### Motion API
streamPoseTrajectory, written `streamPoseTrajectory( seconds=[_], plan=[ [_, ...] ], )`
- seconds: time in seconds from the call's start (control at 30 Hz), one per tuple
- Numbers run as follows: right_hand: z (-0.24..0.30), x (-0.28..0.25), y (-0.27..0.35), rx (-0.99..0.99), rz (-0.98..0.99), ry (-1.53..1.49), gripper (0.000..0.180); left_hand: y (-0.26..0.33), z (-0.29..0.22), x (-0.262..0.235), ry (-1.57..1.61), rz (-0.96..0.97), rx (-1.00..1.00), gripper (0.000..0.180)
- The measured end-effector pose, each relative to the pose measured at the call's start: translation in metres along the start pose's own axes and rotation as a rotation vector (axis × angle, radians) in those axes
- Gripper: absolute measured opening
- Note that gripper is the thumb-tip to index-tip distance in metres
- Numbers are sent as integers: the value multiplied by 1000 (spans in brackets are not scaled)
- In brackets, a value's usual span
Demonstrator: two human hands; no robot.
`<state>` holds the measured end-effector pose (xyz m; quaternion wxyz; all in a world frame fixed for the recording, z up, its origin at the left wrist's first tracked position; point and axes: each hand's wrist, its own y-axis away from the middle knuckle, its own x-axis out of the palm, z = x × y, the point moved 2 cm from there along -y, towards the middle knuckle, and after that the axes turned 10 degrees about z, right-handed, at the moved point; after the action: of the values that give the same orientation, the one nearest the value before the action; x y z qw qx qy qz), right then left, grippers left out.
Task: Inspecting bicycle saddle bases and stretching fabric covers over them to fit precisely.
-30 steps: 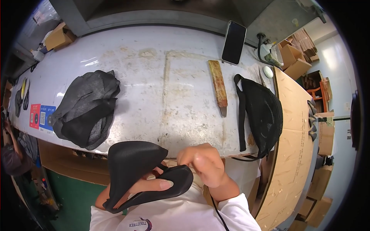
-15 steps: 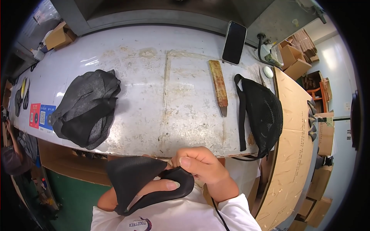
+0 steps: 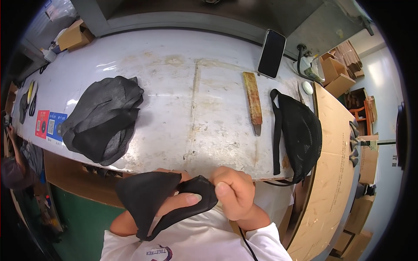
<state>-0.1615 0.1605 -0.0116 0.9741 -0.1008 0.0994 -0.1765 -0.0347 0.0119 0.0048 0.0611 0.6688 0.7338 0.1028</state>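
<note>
"Holding what, those two hands?"

"A black curved thing (image 3: 138, 195), right in the fingers. The left hand (image 3: 180, 203) has its thumb on the inside (the other fingers mostly hide, so I can't tell how they sit). The right hand (image 3: 236, 192) pinches its right end with thumb and bent pointer."

"What's past the fingers?"

"A white table (image 3: 167, 139). On it, a brown tool (image 3: 252, 98) lies ahead of the right fingers, a black mesh bag (image 3: 301, 130) off to their right, and a crumpled dark cloth (image 3: 104, 117) ahead and left of the left thumb."
</note>
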Motion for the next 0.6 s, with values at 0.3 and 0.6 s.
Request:
streamPoseTrajectory(
  seconds=[0.3, 0.6],
  plan=[
    [-2, 5, -1, 409, 77, -439, 21, -3, 4, -7, -117, -7, 128, 29],
    [-10, 18, -3, 226, -119, -345, 22, -6, 21, 11, 681, -36, -116, 23]
  ],
)
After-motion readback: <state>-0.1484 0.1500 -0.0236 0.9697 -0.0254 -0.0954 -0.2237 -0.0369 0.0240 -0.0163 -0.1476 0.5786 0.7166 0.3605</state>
